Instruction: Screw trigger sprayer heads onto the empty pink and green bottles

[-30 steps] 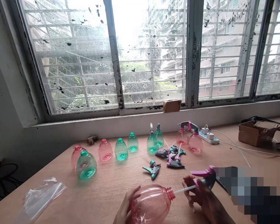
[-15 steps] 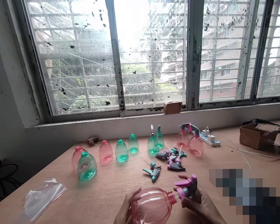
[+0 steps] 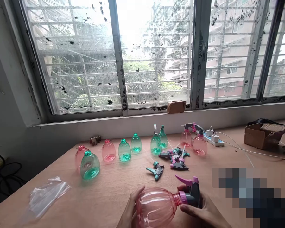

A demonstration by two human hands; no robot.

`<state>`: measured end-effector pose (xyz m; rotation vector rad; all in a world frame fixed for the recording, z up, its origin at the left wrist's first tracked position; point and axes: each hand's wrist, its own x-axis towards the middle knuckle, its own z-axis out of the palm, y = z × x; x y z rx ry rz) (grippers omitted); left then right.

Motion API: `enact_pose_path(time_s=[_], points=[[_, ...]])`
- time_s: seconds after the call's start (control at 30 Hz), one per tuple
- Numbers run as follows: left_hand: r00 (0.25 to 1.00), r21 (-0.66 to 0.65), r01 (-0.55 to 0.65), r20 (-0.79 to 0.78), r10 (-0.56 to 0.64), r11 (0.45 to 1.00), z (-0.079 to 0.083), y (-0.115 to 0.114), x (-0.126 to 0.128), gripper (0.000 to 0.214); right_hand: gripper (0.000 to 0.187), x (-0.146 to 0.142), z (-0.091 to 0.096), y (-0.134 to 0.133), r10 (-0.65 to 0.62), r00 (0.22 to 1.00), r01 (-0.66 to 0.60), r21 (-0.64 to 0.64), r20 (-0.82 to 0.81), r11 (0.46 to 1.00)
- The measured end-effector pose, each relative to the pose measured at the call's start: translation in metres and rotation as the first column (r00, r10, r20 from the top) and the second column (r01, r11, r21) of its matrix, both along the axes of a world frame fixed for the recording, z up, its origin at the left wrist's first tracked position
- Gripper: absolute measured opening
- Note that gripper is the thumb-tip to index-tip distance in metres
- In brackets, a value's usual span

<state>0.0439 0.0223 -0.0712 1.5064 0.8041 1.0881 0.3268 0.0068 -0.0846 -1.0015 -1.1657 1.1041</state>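
Observation:
A clear pink bottle [image 3: 156, 207] lies on its side above the near part of the table, its neck pointing right. My left hand [image 3: 130, 209] is wrapped round its base end. My right hand [image 3: 204, 205] grips a spray head [image 3: 193, 193] with a grey body, pink trigger and pink collar. That collar sits against the threaded bottle neck; how far it is screwed on I cannot tell. Just beyond lies a loose grey and teal spray head [image 3: 156, 170]. Several more spray heads [image 3: 178, 158] are piled behind it, some with thin tubes.
Open pink and green bottles [image 3: 90, 167] stand at the left. Green bottles with spray heads [image 3: 156, 144] and pink ones [image 3: 199, 145] stand at the back. A plastic bag [image 3: 48, 198] lies front left. A power strip [image 3: 213, 139] and cardboard box [image 3: 263, 136] are back right.
My right hand has brought the spray head left onto the bottle neck, closing the gap where the tube showed. The trigger has turned to point up and left. The view has shifted slightly.

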Motion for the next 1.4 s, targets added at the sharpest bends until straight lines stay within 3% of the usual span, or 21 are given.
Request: enact_pose_path(time_s=[0.13, 0.23, 0.4, 0.57, 0.87, 1.03, 1.23, 1.4], points=[[0.994, 0.034, 0.059, -0.096, -0.055, 0.998, 0.023, -0.015, 0.0, 0.088, 0.044, -0.005, 0.015, -0.012, -0.012, 0.999, 0.014, -0.032, 0.05, 0.999], [0.976, 0.057, 0.011, -0.22, 0.001, 0.998, 0.039, -0.021, 0.001, 0.084, 0.043, -0.006, 0.024, -0.018, -0.035, 0.997, 0.038, -0.035, 0.075, 0.999], [0.973, 0.049, -0.013, -0.231, 0.024, 0.999, 0.049, -0.023, 0.005, 0.083, 0.043, -0.003, 0.029, -0.02, 0.035, 0.997, -0.033, -0.027, 0.068, 0.999], [0.984, 0.017, 0.05, -0.17, -0.047, 0.999, 0.047, -0.022, 0.007, 0.08, 0.044, -0.001, 0.032, -0.02, 0.068, 0.996, -0.067, -0.027, 0.056, 0.997], [0.983, 0.043, 0.051, -0.181, -0.043, 0.998, 0.041, -0.022, 0.004, 0.089, 0.043, 0.003, 0.029, -0.017, 0.155, 0.985, -0.151, -0.051, 0.082, 0.987], [0.995, -0.029, 0.045, -0.084, -0.047, 0.999, 0.037, -0.018, -0.001, 0.069, 0.042, 0.002, 0.024, -0.018, 0.163, 0.986, -0.161, -0.046, 0.035, 0.986], [0.976, -0.024, 0.143, -0.16, -0.145, 0.989, 0.029, -0.013, -0.002, 0.095, 0.041, -0.001, 0.025, -0.02, 0.097, 0.995, -0.097, -0.017, -0.033, 0.995], [0.959, 0.037, 0.127, -0.262, -0.113, 0.991, 0.028, -0.012, -0.002, 0.099, 0.041, 0.001, 0.024, -0.019, 0.088, 0.996, -0.087, -0.011, 0.029, 0.996]])
